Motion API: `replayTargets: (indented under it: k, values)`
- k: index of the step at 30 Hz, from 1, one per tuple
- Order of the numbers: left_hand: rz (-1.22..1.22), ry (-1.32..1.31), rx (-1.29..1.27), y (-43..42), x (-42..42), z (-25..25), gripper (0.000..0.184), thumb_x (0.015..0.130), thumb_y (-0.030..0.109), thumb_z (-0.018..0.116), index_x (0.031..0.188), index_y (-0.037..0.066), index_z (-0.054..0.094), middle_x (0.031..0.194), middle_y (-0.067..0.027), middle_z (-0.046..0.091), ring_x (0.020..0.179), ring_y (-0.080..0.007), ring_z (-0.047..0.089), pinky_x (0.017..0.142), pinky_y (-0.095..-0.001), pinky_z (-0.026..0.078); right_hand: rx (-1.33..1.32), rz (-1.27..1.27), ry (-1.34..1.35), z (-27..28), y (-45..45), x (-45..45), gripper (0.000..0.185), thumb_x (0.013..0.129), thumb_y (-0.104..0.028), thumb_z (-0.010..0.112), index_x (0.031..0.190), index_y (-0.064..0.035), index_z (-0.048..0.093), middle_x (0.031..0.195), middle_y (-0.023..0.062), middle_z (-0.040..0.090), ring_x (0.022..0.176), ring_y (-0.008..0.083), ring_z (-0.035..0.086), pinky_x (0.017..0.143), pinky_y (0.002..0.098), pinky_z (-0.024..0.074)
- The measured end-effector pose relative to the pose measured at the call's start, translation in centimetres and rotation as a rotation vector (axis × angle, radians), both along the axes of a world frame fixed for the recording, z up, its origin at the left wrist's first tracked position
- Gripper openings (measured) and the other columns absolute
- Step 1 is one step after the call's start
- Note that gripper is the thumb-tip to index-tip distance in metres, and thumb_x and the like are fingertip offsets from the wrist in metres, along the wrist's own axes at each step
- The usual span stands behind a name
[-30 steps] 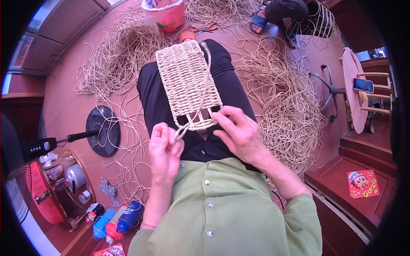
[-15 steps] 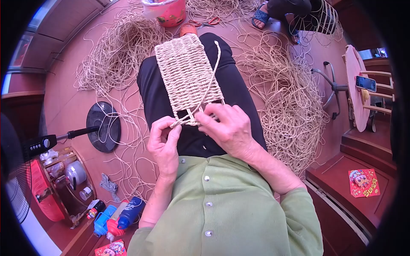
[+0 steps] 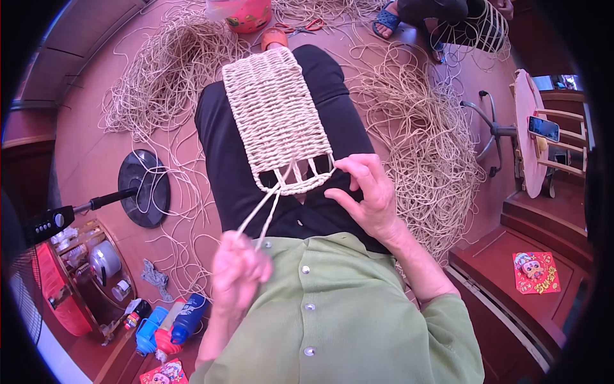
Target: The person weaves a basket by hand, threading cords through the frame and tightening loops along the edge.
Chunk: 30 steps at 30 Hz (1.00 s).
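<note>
A woven cord panel (image 3: 275, 115) lies across my dark trousers, densely woven above, with an open gap crossed by a few struts near its cord-wrapped lower edge. Two strands of pale twisted cord (image 3: 259, 214) run from that lower edge down to my left hand (image 3: 240, 269). This hand is closed round them and smeared by motion. My right hand (image 3: 368, 195) is at the panel's lower right corner. Its thumb and index finger are apart, and the curled index fingertip meets or nearly meets the frame's edge; I cannot tell which.
Loose cord heaps lie on the floor at left (image 3: 169, 83) and right (image 3: 428, 153). A black round fan base (image 3: 144, 189) stands at left, with bottles (image 3: 188, 318) below it. A red bucket (image 3: 246, 14), pliers (image 3: 307, 27) and another person's sandalled foot (image 3: 385, 24) are at the top.
My left hand has moved down towards my shirt, drawing the cord strands out taut. My right hand has shifted right from the lower edge's middle to its corner, its fingers parting.
</note>
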<state>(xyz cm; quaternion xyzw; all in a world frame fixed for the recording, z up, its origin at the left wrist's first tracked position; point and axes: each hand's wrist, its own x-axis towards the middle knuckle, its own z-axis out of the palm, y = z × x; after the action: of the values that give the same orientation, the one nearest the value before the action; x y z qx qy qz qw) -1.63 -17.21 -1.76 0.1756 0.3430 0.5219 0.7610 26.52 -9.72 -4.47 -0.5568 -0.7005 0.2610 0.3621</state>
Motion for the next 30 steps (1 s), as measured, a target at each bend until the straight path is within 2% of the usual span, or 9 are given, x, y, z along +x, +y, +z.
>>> replayTargets:
  k: [3,5,6,8,11,15,17,21,30]
  values:
    - [0.352,0.219,-0.038,-1.9,-9.8,-0.5,0.023,0.112,0.024,0.051,0.13,0.009,0.055,0.066,0.0063,0.034,0.052,-0.0043,0.028,0.045,-0.0257,0.03,0.099,0.076,-0.114,0.1,0.5,-0.5,0.047,0.076,-0.019,0.088,0.118,-0.0113,0.068,0.108,0.0086,0.06,0.075,0.023,0.062,0.069,0.0382,0.0518]
    - [0.62,0.495,-0.191,-2.1,-17.3,-1.3,0.023,0.112,0.026,0.052,0.127,0.009,0.056,0.065,0.007,0.035,0.053,-0.0046,0.03,0.05,-0.0245,0.034,0.155,0.079,-0.135,-1.1,0.8,-0.6,0.043,0.076,-0.018,0.088,0.115,-0.012,0.07,0.105,0.0078,0.059,0.077,0.0231,0.063,0.068,0.0378,0.0503]
    - [0.607,0.526,-0.259,-4.0,-22.9,-3.3,0.025,0.11,0.025,0.057,0.129,0.008,0.057,0.078,0.0035,0.05,0.06,-0.0055,0.04,0.058,-0.0241,0.04,0.187,0.074,-0.143,-1.6,0.9,-0.7,0.041,0.076,-0.018,0.088,0.113,-0.0123,0.071,0.104,0.0075,0.059,0.078,0.0231,0.063,0.067,0.0375,0.0495]
    - [0.886,1.212,-0.371,-2.4,-21.8,-2.8,0.029,0.105,0.019,0.064,0.131,0.006,0.058,0.105,-0.0035,0.063,0.071,-0.0069,0.052,0.064,-0.0242,0.045,0.153,0.06,-0.082,-1.4,1.1,-1.0,0.039,0.074,-0.014,0.088,0.109,-0.0116,0.071,0.102,0.0071,0.059,0.084,0.0251,0.064,0.07,0.039,0.0515]
    - [0.717,1.593,0.13,0.5,-14.3,-0.6,0.035,0.098,0.012,0.07,0.131,0.005,0.059,0.129,-0.0079,0.063,0.088,-0.0086,0.06,0.072,-0.0256,0.05,0.092,0.01,-0.013,-0.1,1.0,-1.5,0.047,0.072,-0.014,0.089,0.114,-0.01,0.068,0.105,0.0076,0.06,0.091,0.0278,0.066,0.075,0.0401,0.054]
    - [0.2,1.206,0.341,3.0,-1.4,2.2,0.046,0.085,-0.006,0.074,0.128,0.003,0.06,0.132,-0.0114,0.064,0.107,-0.0122,0.065,0.072,-0.0237,0.053,0.225,0.072,-0.116,0.9,0.6,-2.2,0.049,0.074,-0.018,0.089,0.117,-0.0088,0.067,0.108,0.0086,0.064,0.092,0.029,0.066,0.075,0.0397,0.0539]
    - [0.023,1.184,0.352,4.3,0.6,0.8,0.049,0.08,-0.007,0.081,0.124,0.002,0.061,0.127,-0.0104,0.064,0.088,-0.0109,0.067,0.066,-0.0222,0.052,0.188,0.216,-0.043,1.2,0.3,-2.8,0.038,0.078,-0.016,0.087,0.11,-0.0072,0.07,0.094,0.0077,0.067,0.08,0.026,0.066,0.07,0.0381,0.0534]
    - [0.016,1.36,0.577,6.9,2.3,0.3,0.011,0.085,-0.004,0.077,0.093,0.001,0.072,0.078,-0.0046,0.064,0.067,-0.0124,0.061,0.06,-0.0284,0.047,-0.508,0.266,0.275,1.0,-2.6,-4.9,0.021,0.092,-0.01,0.076,0.109,-0.0007,0.069,0.092,0.0071,0.068,0.078,0.015,0.067,0.071,0.0303,0.0544]
    - [-0.025,1.455,0.668,7.2,1.2,0.0,0.015,0.084,-0.006,0.075,0.097,0.001,0.073,0.073,-0.0086,0.062,0.064,-0.0206,0.061,0.057,-0.0344,0.046,-0.913,0.219,0.67,-1.6,-0.8,-6.1,0.032,0.103,-0.016,0.065,0.129,0.003,0.065,0.105,0.0034,0.069,0.089,0.0089,0.065,0.082,0.0277,0.0558]
